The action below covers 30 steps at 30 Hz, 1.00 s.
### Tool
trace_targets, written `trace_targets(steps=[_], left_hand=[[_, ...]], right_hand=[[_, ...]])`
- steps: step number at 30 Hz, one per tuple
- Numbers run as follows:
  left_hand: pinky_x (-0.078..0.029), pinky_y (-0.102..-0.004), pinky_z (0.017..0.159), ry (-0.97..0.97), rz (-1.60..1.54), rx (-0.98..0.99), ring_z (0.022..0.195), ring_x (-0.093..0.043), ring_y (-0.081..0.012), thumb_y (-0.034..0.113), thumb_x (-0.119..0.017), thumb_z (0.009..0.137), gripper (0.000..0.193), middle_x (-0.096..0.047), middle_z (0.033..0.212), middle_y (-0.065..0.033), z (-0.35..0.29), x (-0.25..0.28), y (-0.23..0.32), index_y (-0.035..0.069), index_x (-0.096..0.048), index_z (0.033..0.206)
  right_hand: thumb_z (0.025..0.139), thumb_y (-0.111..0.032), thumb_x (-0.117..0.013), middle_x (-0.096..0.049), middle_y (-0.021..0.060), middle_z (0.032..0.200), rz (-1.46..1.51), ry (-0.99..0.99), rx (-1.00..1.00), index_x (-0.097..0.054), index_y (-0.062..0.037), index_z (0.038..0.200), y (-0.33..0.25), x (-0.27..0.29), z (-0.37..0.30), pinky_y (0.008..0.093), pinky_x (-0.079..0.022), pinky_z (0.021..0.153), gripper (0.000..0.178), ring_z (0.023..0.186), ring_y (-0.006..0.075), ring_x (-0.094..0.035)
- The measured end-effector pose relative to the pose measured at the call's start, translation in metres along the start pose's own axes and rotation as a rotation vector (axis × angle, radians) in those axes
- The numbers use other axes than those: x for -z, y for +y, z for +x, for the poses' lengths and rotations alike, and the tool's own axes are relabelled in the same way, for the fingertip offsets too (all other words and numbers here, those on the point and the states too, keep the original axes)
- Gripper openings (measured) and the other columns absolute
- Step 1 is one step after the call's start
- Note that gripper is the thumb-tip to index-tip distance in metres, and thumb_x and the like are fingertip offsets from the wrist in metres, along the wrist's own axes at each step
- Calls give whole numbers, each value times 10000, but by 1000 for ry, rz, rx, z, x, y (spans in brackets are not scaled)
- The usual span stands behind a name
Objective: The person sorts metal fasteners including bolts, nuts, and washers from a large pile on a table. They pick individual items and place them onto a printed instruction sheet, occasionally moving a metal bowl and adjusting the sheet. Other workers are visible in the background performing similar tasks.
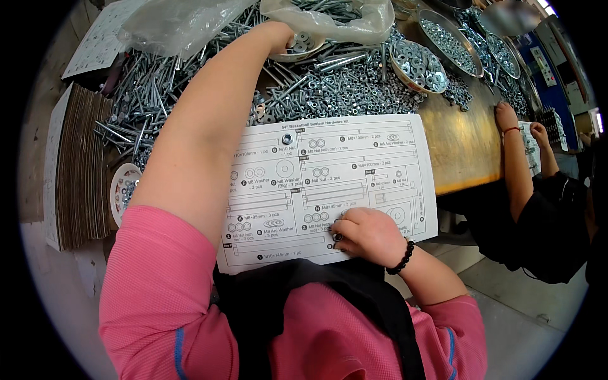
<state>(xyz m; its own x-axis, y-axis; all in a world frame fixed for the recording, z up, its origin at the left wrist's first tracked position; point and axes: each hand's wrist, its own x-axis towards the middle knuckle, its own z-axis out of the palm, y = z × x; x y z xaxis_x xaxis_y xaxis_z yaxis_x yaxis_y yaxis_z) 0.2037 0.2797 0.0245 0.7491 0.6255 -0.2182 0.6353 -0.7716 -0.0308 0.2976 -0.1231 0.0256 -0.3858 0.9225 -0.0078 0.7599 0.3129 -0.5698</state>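
Observation:
My left hand [276,38] reaches far across the bench to a bowl of flat washers [305,44]. Its fingertips are down at the washers, mostly hidden by the hand itself. A printed parts sheet [266,190] with line drawings of bolts, nuts and washers lies in front of me. On its lower right part rests my right hand [367,235], fingers curled and closed around small dark metal pieces that look like nuts [337,237]. One loose nut [287,139] sits near the sheet's upper edge.
Heaped bolts [149,82] and loose nuts [348,88] cover the bench, with plastic bags [183,25] behind. A bowl of large washers [418,65] and a metal tray [451,41] stand right. Stacked cardboard [82,171] is left. Another person's hands [506,117] work at right.

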Motion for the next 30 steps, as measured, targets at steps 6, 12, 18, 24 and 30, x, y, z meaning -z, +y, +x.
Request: trace_targets(steps=[6,12,18,24,30], left_hand=[[-470,-398,750,256,-129,93,860,-595,-322,177,-576,797,197,-638,891,-137,-14,-6,-1,92,-654,956],[-461,-394,694,620,-420,-63,813,-574,-304,231,-590,809,183,-609,830,-117,-106,2,11,110,-675,918],[-428,-346,630,604,-356,-292,718,-550,-226,144,-672,705,66,-559,721,-29,-214,-41,69,111,-640,753],[-409,-348,639,578,-327,-311,699,-523,-213,200,-696,690,219,-541,765,-2,-247,-78,101,148,-629,892],[-401,-358,687,501,-323,-286,754,-514,-205,213,-681,711,305,-518,797,-9,-254,-75,104,155,-613,1002]], right_hand=[[708,-211,-692,-542,72,798,62,62,-93,-593,-98,926,2,27,-1,353,-465,640,264,753,268,-561],[704,-184,-699,-558,64,758,37,213,-150,-616,-97,915,14,42,1,341,-461,597,242,690,258,-563],[700,-147,-699,-563,74,760,88,257,-134,-624,-84,904,19,41,10,336,-458,591,226,681,258,-562],[707,-143,-694,-567,75,764,88,269,-76,-623,-82,900,11,41,23,333,-457,587,215,680,254,-563],[708,-133,-695,-550,74,738,100,244,-95,-624,-74,887,13,38,25,321,-442,559,201,634,241,-548]])
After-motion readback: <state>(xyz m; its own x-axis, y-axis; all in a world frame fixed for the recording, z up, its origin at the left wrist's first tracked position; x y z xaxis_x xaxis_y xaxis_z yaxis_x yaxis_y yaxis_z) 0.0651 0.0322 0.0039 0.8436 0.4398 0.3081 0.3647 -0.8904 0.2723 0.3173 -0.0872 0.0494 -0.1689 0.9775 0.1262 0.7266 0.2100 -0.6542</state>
